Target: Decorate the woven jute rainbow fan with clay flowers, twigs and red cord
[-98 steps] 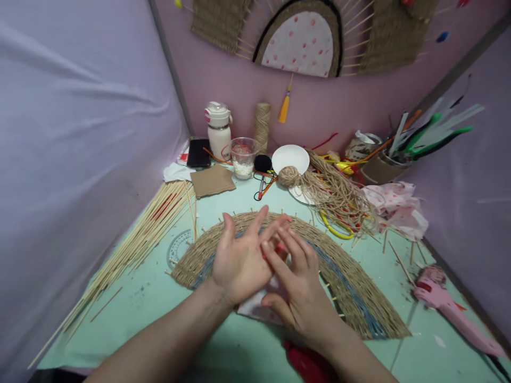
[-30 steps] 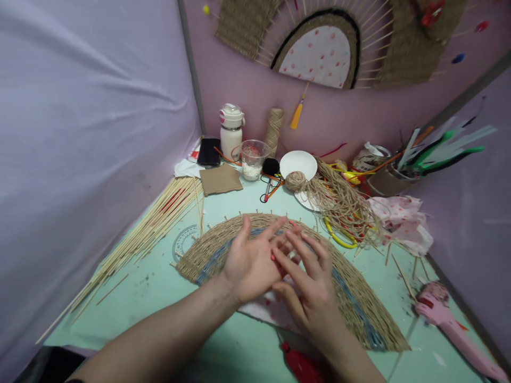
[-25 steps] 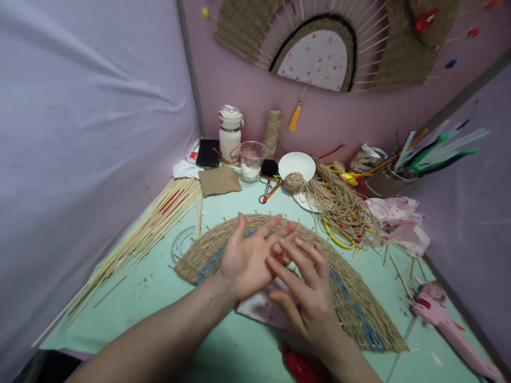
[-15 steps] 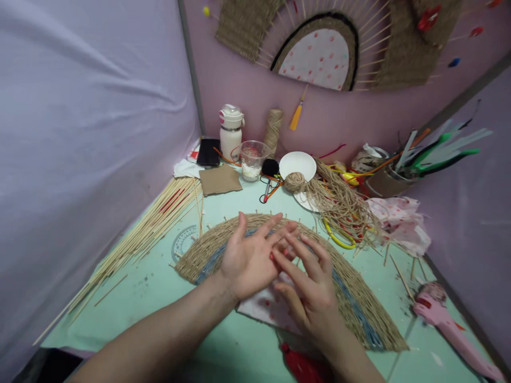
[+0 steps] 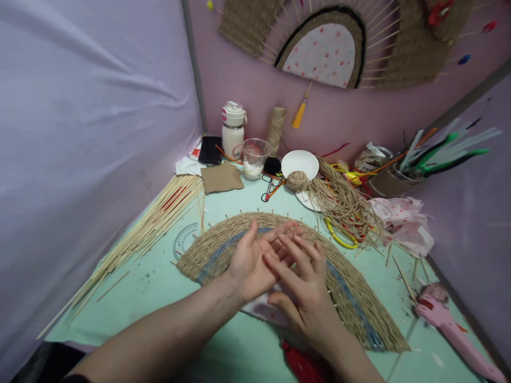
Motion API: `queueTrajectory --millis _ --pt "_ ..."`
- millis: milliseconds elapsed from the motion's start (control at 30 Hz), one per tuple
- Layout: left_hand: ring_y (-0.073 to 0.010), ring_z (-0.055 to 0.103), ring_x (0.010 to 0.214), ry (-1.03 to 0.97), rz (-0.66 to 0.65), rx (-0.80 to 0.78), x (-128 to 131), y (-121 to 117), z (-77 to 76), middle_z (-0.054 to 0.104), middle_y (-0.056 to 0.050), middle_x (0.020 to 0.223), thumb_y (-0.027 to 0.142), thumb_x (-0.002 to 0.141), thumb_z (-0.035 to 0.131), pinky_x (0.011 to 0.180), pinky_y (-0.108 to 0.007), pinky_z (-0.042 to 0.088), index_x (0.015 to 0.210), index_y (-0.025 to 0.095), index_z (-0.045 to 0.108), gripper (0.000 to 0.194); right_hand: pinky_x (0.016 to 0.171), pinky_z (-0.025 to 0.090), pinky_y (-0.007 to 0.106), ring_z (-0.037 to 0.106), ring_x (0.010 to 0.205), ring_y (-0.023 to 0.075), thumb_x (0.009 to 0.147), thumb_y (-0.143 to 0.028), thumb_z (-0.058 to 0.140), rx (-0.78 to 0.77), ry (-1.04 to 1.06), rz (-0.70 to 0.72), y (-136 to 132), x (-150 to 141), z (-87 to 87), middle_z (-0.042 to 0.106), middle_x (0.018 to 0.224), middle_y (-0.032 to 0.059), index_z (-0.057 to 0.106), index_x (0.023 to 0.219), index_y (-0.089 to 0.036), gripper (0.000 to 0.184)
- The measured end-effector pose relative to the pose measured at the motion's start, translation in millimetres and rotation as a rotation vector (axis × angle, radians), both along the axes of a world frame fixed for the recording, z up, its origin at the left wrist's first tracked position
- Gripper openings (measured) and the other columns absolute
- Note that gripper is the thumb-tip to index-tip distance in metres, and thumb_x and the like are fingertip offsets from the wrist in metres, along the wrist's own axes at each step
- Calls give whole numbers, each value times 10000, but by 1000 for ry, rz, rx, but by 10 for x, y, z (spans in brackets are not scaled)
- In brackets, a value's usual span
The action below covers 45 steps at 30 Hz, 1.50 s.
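My left hand (image 5: 253,263) is turned palm up over a half-round woven twine piece (image 5: 359,295) on thin sticks, with a blue band. Its fingers are stretched out, and a small red spot shows near a fingertip; I cannot tell what it is. My right hand (image 5: 307,290) is palm down beside it, fingers extended and apart, its fingertips overlapping the left palm and fingers. Neither hand visibly grips anything. Beneath them, partly hidden, is a white cloth centre with pink dots (image 5: 271,313). A red object (image 5: 301,364) lies at the near edge, mostly covered by my right forearm.
Bamboo sticks (image 5: 138,231) and a protractor (image 5: 184,239) lie left. Behind are a white bottle (image 5: 233,135), a plastic cup (image 5: 254,162), a cardboard piece (image 5: 222,178) and tangled twine (image 5: 345,205). At right sits a pink glue gun (image 5: 449,327).
My left hand has moved slightly right and down and turned a little, its fingers now more behind the right hand. My right hand's fingers have shifted slightly left. The view has moved slightly.
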State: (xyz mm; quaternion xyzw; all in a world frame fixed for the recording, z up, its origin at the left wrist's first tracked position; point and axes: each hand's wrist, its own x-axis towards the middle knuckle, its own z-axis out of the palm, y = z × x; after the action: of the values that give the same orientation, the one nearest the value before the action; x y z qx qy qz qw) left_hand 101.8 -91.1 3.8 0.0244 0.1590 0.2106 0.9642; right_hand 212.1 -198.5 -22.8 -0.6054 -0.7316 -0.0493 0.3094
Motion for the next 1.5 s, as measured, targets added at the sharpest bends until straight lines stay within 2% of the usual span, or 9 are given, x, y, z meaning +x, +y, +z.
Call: queueTrajectory --millis 233,400,533,667,800,900,1167,1300,1500 --pt "-297 596 1174 -27 -99 -14 -19 -24 11 643 -209 1212 659 933 307 1055 -412 388 1313 61 521 740 1116 182 653 267 1394 374 955 -595 379 6 -50 4 8 -20 13 344 1549 136 514 1405 -241 588" --pt "-283 562 1225 -66 -21 9 -34 1 22 608 -196 1289 648 928 357 1074 -390 373 1360 79 477 724 1100 221 660 276 1386 372 969 -536 414 29 -28 -26 3 -10 13 351 1539 133 541 1373 -238 518" --pt "-293 569 1217 -82 -101 -10 -41 14 16 628 -207 1242 672 919 339 1053 -395 392 1393 64 442 778 1107 210 658 260 1392 372 960 -592 363 16 -36 23 8 -24 15 326 1550 132 522 1389 -233 581" --pt "-273 570 1216 -95 -14 7 -47 38 21 603 -208 1290 663 916 370 1052 -365 399 1426 63 399 789 1100 234 642 285 1372 361 974 -531 402 42 -18 -16 17 -26 29 358 1524 124 554 1348 -234 502" --pt "-304 539 1259 -88 -87 -3 -54 50 42 584 -220 1312 689 912 330 1082 -404 374 1429 54 402 822 1098 234 648 275 1377 373 968 -568 379 28 -24 9 21 -22 34 337 1538 141 528 1375 -213 560" --pt "-295 502 1302 -100 -13 11 -66 66 64 551 -218 1360 674 920 339 1093 -382 361 1443 48 377 817 1107 213 655 292 1369 363 979 -521 407 49 -29 24 18 -15 33 368 1518 128 546 1353 -228 496" --pt "-254 598 1107 -102 -81 29 -54 12 45 620 -189 1207 676 917 347 971 -341 437 1360 64 497 771 1053 364 602 390 1311 317 935 -142 543 122 152 -63 34 -32 91 528 1395 125 647 1197 -202 287" --pt "-213 621 977 -97 -109 -5 -43 -9 25 640 -152 1091 691 907 356 848 -297 470 1298 79 541 749 1013 405 592 452 1244 310 893 -116 618 157 214 -89 69 -35 61 623 1281 111 708 1031 -216 193" --pt "-178 640 846 -33 -150 31 -12 -37 -10 669 -136 1021 661 933 332 759 -277 481 1189 89 589 677 1017 415 557 476 1243 292 885 -116 635 149 290 -116 -63 29 152 643 1264 72 707 1038 -266 225"
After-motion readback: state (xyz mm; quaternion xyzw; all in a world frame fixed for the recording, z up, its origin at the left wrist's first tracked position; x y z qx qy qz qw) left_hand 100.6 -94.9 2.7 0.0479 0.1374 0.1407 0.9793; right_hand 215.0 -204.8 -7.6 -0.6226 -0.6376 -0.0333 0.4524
